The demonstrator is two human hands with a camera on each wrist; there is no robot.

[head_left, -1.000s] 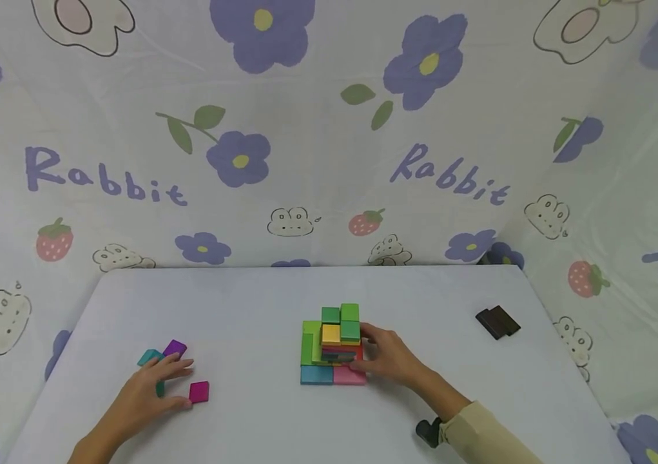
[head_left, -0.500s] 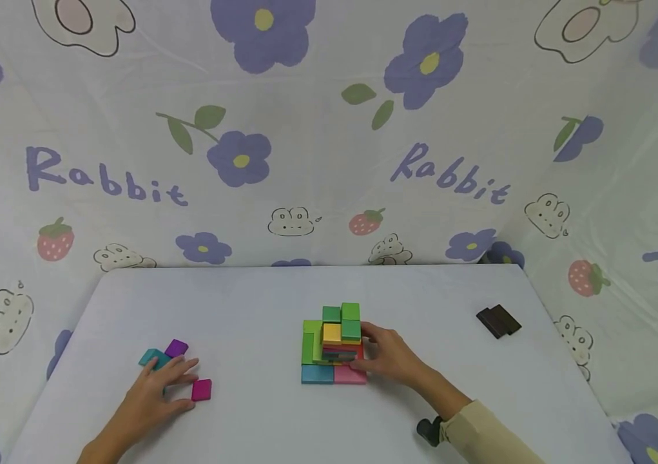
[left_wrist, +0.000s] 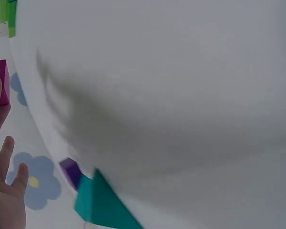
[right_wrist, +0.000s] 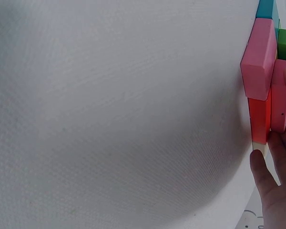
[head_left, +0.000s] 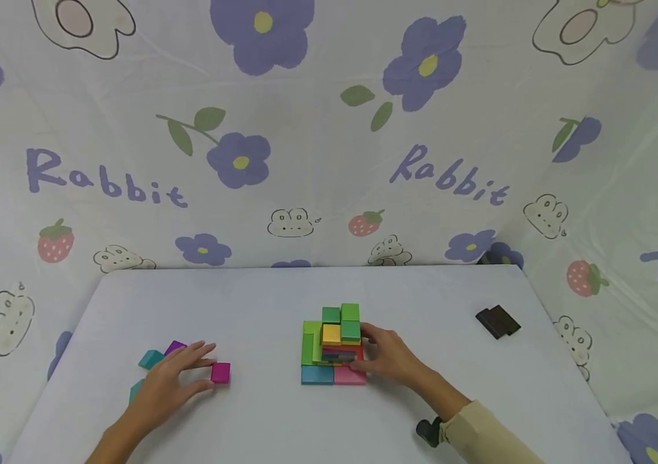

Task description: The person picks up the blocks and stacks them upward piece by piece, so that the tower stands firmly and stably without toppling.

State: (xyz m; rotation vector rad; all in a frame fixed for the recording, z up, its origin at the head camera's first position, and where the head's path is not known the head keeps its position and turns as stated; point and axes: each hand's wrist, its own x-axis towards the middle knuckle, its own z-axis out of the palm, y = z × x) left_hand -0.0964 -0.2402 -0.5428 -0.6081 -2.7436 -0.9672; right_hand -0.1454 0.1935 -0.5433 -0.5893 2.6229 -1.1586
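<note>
My left hand [head_left: 166,386] pinches a magenta block [head_left: 221,373] between thumb and fingers, at the left of the table. The left wrist view shows the same magenta block [left_wrist: 1,82] at the fingertips. Behind and beside this hand lie a purple block [head_left: 174,347] and teal blocks [head_left: 151,359], partly covered by it. At the middle stands a layered stack of coloured blocks [head_left: 317,375], with green and yellow blocks on top. My right hand [head_left: 389,354] grips the stack's right side, thumb in front and fingers behind. Pink blocks [right_wrist: 260,57] show beside its fingers in the right wrist view.
Dark flat pieces [head_left: 498,321] lie overlapping at the table's back right. A patterned cloth [head_left: 305,129] hangs behind the white table [head_left: 270,425]. A small black device [head_left: 428,432] sits at the right wrist by the sleeve.
My left hand has moved right, toward the stack, carrying the magenta block with it and uncovering a teal block at the left. The right hand and the stack stay in place.
</note>
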